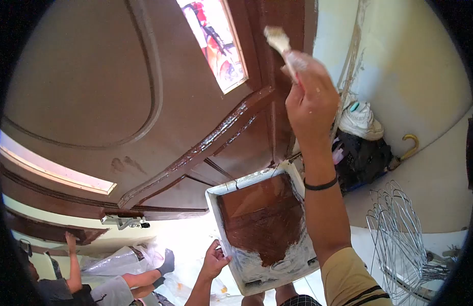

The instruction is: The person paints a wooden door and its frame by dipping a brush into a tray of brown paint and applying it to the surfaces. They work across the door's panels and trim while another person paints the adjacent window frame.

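Observation:
My right hand (313,92) is raised at the upper right, its fingers closed around the handle of a paintbrush (278,40). The pale bristles point up and to the left, in front of a brown panelled door (195,117). Glossy wet-looking brown paint shows along the door's curved moulding (221,132). Below, my left hand (214,261) grips the left rim of a white paint tray (254,285). Brown paint (264,224) covers much of the tray's inside, with whitish smears near its lower end.
Another person (104,285) is at the lower left, one hand raised to a brown surface. To the right are a white bag (360,122), a black bag (364,158), a curved handle (411,145) and wire hangers (397,229). A glass pane (216,46) sits in the door.

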Motion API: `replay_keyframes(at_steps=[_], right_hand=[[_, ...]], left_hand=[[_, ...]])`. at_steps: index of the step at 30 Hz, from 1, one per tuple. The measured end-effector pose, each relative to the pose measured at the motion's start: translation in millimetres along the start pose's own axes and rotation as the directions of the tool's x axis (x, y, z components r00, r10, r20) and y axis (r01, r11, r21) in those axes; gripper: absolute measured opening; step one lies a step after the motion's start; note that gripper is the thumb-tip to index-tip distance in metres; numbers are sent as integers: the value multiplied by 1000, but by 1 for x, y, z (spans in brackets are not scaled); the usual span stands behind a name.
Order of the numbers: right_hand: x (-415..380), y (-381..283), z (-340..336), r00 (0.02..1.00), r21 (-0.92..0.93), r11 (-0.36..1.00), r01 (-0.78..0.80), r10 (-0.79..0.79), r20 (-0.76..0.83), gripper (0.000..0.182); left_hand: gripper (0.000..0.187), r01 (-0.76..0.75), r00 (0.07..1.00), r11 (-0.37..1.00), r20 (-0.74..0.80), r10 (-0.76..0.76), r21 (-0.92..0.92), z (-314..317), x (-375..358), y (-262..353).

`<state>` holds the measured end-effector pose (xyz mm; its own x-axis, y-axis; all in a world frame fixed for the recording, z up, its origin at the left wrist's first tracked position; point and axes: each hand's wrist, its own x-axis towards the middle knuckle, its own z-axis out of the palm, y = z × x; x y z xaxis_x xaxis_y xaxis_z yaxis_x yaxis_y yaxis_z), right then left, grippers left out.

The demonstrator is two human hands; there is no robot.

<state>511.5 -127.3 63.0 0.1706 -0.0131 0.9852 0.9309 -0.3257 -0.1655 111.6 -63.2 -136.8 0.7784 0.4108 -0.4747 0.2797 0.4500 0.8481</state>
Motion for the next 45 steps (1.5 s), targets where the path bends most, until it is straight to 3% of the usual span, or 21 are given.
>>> replay_keyframes(at_steps=[2, 5, 6, 9, 13, 19, 23, 26, 29, 32, 35, 36, 39, 41, 42, 43, 45], right_hand=[[14, 4, 3, 987, -23, 992, 123, -125, -101, 37], [5, 15, 13, 982, -23, 985, 174, -175, -72, 40], [-6, 15, 10, 980, -86, 976, 198, -198, 16, 40], [-58, 11, 3, 966, -128, 989, 71, -37, 254, 39], [-114, -5, -11, 900, -102, 987, -127, 158, 406, 32], [-46, -16, -3, 923, -89, 983, -160, 181, 340, 22], [52, -27, 2, 964, -107, 992, -64, 89, 250, 11], [117, -34, 0, 995, -47, 999, 26, -22, 94, 8], [169, -50, -2, 998, -146, 989, 34, -26, 57, 24], [199, -47, 2, 980, -95, 983, 158, -168, -107, 28], [193, -36, 8, 972, -112, 975, 191, -204, -115, 25], [179, -35, 5, 971, -172, 959, 223, -234, -42, 25], [101, -20, 4, 976, -128, 974, 184, -166, 144, 37], [35, -6, 6, 976, -67, 981, 180, -169, 139, 41], [8, -6, 3, 982, 52, 993, 105, -112, 155, 38], [-11, -14, -5, 960, -83, 996, 16, 8, 281, 34], [-22, -35, -20, 897, -114, 986, -124, 160, 412, 28]], left_hand=[[41, -2, 1000, 1000, -4, 2, -9, -2, 0, 0], [41, -11, 1000, 999, 2, 11, -39, -7, -1, -5], [41, -10, 1000, 999, 3, 10, -49, -10, 0, -8], [42, -16, 1000, 997, 15, 17, -73, -15, 0, -17], [44, 1, 999, 997, 40, 2, -80, -17, -5, -15], [43, 4, 995, 999, 100, 1, -43, -28, -15, -19], [42, 15, 991, 999, 131, -12, -29, -34, -26, -12], [41, -5, 992, 999, 128, 10, -42, -27, -32, -3], [40, -5, 989, 1000, 147, 9, -27, -31, -34, 3], [40, -19, 990, 1000, 142, 18, 5, -32, -35, 7], [41, -18, 990, 1000, 138, 21, -23, -29, -36, 13], [41, -16, 991, 1000, 133, 19, -23, -29, -37, 13], [42, -22, 991, 1000, 131, 25, -22, -26, -38, 15], [42, -35, 990, 999, 140, 37, -15, -27, -39, 13], [42, -39, 989, 999, 139, 41, -14, -26, -39, 14], [42, -44, 989, 999, 138, 46, -11, -25, -41, 17], [41, -50, 990, 999, 135, 48, 7, -23, -44, 22]])
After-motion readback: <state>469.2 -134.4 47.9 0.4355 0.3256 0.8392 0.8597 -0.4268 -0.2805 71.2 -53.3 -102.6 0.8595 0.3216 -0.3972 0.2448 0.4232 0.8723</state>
